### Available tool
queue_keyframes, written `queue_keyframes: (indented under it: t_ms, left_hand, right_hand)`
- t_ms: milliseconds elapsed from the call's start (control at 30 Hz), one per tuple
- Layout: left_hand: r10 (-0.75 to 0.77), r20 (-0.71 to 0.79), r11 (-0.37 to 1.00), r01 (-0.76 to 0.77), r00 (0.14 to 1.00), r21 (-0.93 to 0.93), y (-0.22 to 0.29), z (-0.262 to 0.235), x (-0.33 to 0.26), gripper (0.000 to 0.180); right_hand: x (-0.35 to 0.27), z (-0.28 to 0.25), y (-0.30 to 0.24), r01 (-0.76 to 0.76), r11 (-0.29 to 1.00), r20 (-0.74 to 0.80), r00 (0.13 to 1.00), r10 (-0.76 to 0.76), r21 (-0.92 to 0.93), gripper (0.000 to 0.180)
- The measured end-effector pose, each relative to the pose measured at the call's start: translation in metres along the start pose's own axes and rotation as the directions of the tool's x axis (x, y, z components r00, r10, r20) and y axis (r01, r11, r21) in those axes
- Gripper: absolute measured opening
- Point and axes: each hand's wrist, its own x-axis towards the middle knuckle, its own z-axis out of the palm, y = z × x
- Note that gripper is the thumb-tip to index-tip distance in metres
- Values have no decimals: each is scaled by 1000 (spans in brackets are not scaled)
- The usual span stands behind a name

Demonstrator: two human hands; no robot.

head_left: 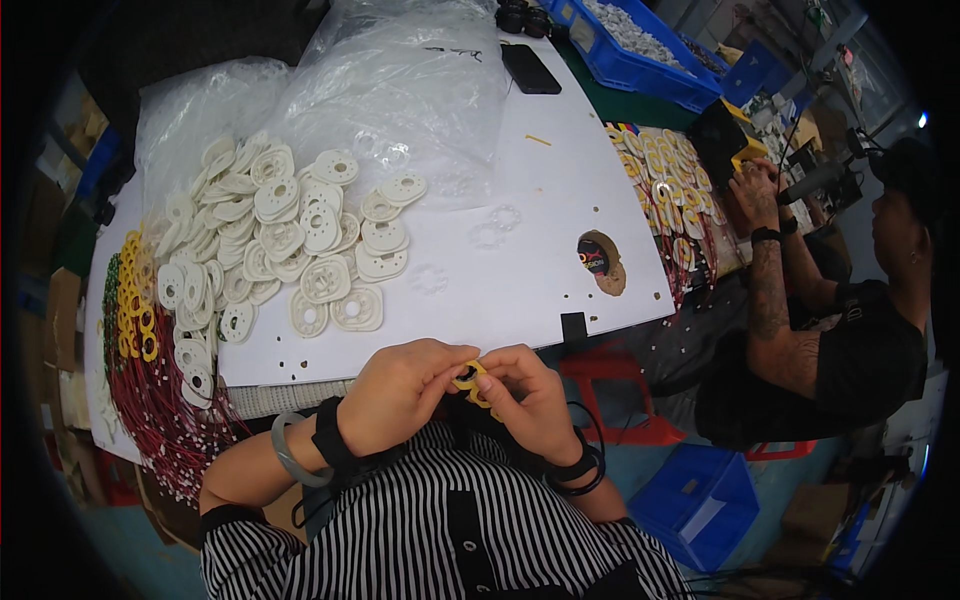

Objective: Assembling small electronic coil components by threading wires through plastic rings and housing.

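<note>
Close in front of my body, just off the table's near edge, both hands meet around a small yellow ring-shaped part with a dark centre. My left hand pinches its upper side between thumb and fingers. From the other side, my right hand grips it with the thumb laid across the yellow. More yellow shows below the ring, partly hidden by the right thumb. A heap of white round-cornered plastic discs lies ahead to the left. Left of it sit yellow rings with red wires hanging over the edge.
Clear plastic bags cover the back of the white table. A black phone and a blue crate are at the far right. Right of the table, a co-worker handles parts beside assembled white-and-yellow discs. A blue bin stands on the floor.
</note>
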Motion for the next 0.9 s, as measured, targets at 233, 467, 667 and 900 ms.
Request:
queue_keyframes:
  t_ms: [233,467,667,900]
  left_hand:
    - [-151,40,974,155,988,-166,8,-2,1,24]
    - [-18,-26,999,17,999,-43,2,-4,-9,26]
    - [-70,-73,996,74,995,54,12,-24,-18,26]
    - [-119,-420,465,424,900,777,-17,-104,-12,32]
  right_hand:
    - [0,6,10,130,990,-73,988,-135,-62,17]
    - [2,11,1,19,999,-63,998,-15,49,21]
    - [6,12,3,79,997,-25,997,-79,11,17]
    - [9,5,9,69,997,77,995,-66,-38,14]
